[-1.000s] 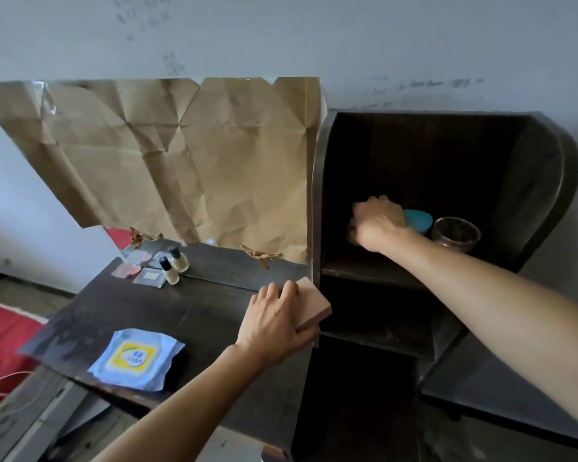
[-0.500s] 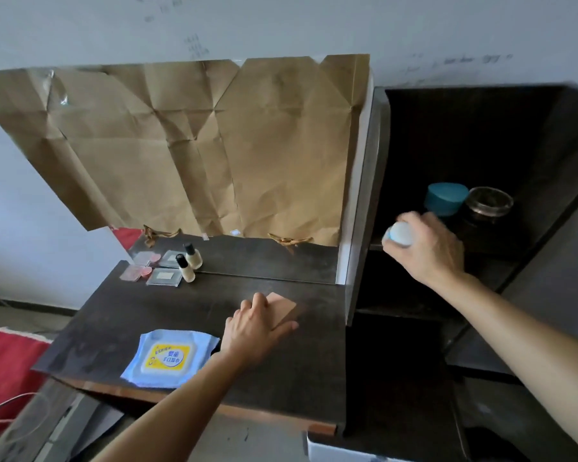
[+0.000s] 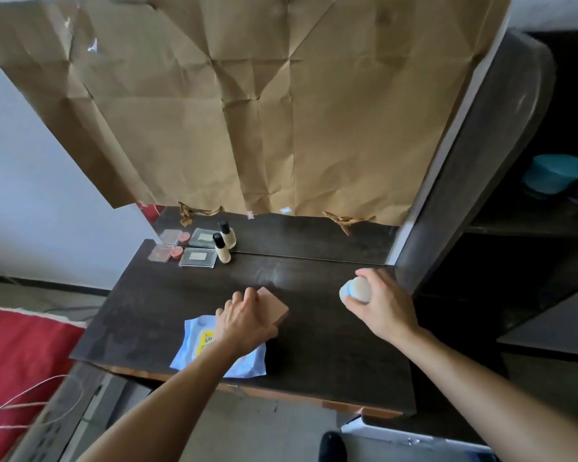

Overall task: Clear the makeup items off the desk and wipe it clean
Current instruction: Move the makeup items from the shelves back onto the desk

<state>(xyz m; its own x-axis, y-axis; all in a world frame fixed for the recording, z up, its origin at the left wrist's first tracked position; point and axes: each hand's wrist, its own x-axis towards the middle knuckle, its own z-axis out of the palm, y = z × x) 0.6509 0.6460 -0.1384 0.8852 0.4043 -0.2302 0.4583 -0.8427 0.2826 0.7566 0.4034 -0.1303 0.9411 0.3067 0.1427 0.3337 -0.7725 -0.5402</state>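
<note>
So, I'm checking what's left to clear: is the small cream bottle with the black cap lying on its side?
No, the black-capped cream bottle stands upright at the back left of the dark wooden desk.

Desk top (image 3: 314, 348) — very dark brown, faint wood grain, a pale sheen mid-frame.
Paper sheet (image 3: 247, 111), upper frame — kraft brown, crossed with fold creases.
Wipes pack (image 3: 194, 341), lower centre: pale blue, yellow label.
Block (image 3: 276, 308) beside it: plain peach-tan.
Round bottle (image 3: 356, 290), right of centre: cream, with a light blue band and a white end.
Small bottle (image 3: 221, 253), left of centre: cream, black cap.
Grey compact (image 3: 197, 258) and pink compact (image 3: 161, 252) alongside.
Jar (image 3: 554, 173), right edge: teal.
Rug (image 3: 20, 355), lower left: red.
</note>
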